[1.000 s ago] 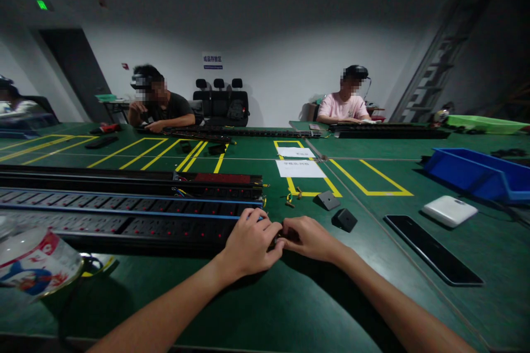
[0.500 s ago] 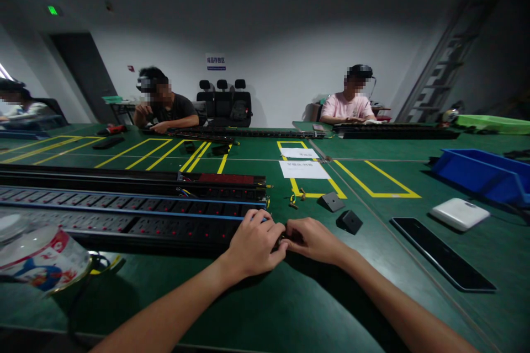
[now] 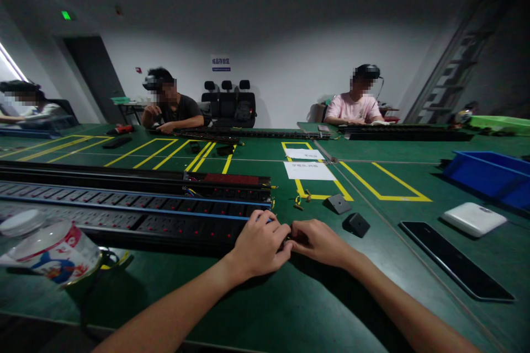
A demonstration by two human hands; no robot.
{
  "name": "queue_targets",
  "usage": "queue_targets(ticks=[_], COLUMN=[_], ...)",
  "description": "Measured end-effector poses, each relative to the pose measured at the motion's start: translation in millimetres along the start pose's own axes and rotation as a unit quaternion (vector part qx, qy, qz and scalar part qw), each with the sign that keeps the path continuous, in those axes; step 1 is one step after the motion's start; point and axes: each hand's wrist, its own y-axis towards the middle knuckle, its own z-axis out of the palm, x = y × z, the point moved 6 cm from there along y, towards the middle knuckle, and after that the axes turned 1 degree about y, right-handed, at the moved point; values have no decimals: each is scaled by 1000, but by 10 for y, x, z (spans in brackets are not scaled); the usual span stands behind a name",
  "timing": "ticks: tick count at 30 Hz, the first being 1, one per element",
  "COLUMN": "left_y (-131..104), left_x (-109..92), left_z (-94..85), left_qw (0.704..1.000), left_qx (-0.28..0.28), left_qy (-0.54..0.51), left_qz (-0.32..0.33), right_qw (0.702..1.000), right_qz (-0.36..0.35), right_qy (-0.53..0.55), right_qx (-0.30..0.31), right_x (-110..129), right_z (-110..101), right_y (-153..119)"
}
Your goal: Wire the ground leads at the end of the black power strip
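The left hand [image 3: 260,245] is kept curled over the right end of the nearest power strip [image 3: 165,226] on the bench [image 3: 290,309], the right hand [image 3: 318,241] pinched shut against that end; what is held cannot be told. Little has changed over the last second, so fine work at the strip's end seems under way. Just right of the strip, two black end caps [image 3: 356,224] are left lying.

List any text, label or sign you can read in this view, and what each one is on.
Nothing can be read.
Blue sign on the white back wall: characters too small and blurred.
Two white paper sheets on the green table: print too blurred.
Green lit sign above the dark doorway: no legible text.
Red, white and blue printed cup: pattern only; no words can be made out.
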Motion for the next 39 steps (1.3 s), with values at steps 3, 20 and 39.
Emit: queue_targets(ticks=[3, 20, 39], left_y=[0, -6, 2], left_x=[5, 8, 6], left_z=[4, -7, 5], left_qw=[1000, 1000, 1000], left_qx=[-3, -10, 10], left_qy=[-3, 1, -4], left_qz=[-4, -8, -11], right_qw=[1000, 1000, 1000], right_qz=[-3, 3, 10], right_qy=[-2, -4, 0], right_qx=[0, 3, 3], right_x=[-8, 10, 3], right_z=[6, -13, -8], right_y=[0, 2, -3])
